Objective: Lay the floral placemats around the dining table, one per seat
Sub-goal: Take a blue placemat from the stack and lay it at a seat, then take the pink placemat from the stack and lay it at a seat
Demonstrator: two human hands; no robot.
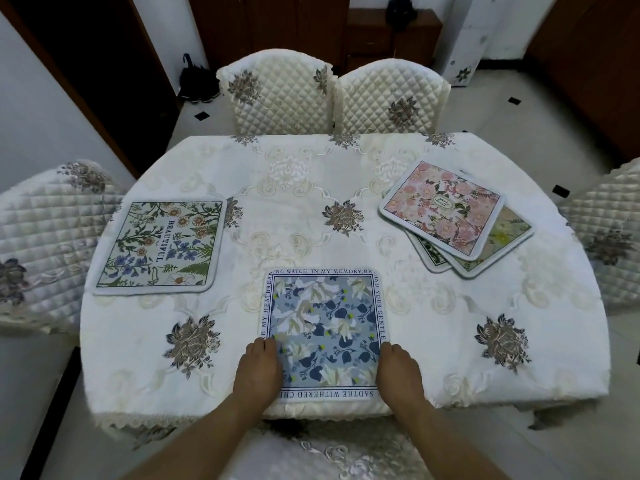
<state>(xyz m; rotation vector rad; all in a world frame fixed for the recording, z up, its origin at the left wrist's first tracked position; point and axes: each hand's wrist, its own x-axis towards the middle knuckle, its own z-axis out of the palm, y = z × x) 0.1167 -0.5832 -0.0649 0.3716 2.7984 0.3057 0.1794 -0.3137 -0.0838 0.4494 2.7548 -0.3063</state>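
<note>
A blue floral placemat (323, 323) lies flat at the near edge of the table, in front of me. My left hand (258, 368) presses its left edge and my right hand (398, 370) presses its right edge, fingers together and flat. A green-and-blue placemat printed "BEAUTIFUL" (161, 245) lies at the left side, facing the left chair. At the right side sits a loose stack: a pink floral placemat (443, 207) on top, a yellow-green one (509, 233) under it, and a corner of a third (431, 256) below.
The table carries a white embroidered cloth (304, 188). Two quilted chairs (277, 91) (391, 97) stand at the far side, one chair at the left (45, 237), one at the right (609, 230), and a chair seat (329, 455) right below me.
</note>
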